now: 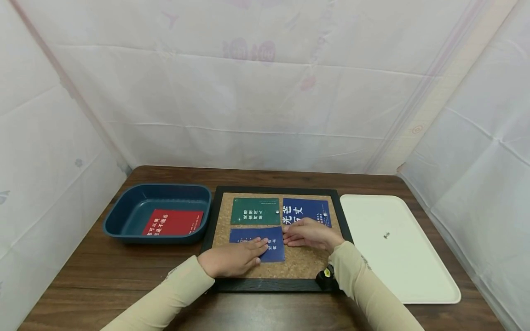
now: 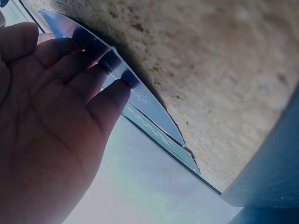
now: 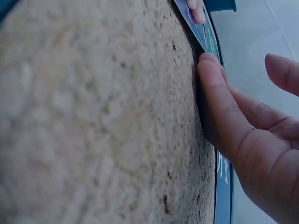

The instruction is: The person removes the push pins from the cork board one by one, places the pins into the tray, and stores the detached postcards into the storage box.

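My left hand lies on a blue card on the cork board; its fairly straight fingers press the card's face. In the left wrist view, that hand's fingertips touch the card, whose edge stands slightly off the cork. The right hand rests by the card's right edge, fingers extended, touching the board. From the right wrist, this hand shows its thumb held apart and fingertips at the card's corner. Above lie a green card and another blue card, partly hidden by the right hand.
Left of the board stands a dark blue tub with a red card in it. On the right, a white tray carries some small metal pieces. A round silver pin sits at the green card's edge.
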A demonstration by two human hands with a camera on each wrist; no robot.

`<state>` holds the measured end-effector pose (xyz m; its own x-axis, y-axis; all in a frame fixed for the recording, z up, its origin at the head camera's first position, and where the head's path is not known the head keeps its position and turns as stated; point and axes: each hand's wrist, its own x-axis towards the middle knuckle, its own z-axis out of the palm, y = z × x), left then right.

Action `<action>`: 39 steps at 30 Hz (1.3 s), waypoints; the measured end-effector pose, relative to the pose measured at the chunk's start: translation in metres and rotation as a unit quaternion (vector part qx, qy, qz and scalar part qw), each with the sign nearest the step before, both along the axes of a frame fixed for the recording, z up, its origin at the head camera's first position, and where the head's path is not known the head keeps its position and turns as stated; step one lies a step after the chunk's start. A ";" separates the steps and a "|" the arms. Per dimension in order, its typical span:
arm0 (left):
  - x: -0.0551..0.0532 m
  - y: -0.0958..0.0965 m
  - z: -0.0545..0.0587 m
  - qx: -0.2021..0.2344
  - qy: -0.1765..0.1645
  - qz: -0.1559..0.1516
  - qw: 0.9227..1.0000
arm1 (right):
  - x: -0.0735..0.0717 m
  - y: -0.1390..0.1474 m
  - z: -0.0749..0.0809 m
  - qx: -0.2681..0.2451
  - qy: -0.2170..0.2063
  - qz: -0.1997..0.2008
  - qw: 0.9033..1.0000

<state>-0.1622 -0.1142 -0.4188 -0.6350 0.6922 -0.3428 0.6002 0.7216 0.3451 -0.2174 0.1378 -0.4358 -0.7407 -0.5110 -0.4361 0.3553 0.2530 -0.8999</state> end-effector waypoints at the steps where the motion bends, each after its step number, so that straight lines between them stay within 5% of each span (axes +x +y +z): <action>1: 0.000 0.000 0.000 0.000 0.000 -0.001 1.000 | 0.000 0.000 0.000 0.003 0.004 0.002 1.000; 23: 0.000 0.000 0.001 -0.001 -0.010 0.005 1.000 | 0.009 -0.016 0.003 0.033 0.031 0.011 0.999; 39: -0.002 -0.002 -0.002 0.003 -0.010 0.005 1.000 | 0.003 -0.028 -0.001 0.121 0.081 0.026 0.989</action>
<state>-0.1638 -0.1161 -0.4206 -0.6348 0.6881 -0.3514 0.5865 0.7253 0.3605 -0.2147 0.1098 -0.4370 -0.7861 -0.4460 -0.4280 0.1919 0.4821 -0.8548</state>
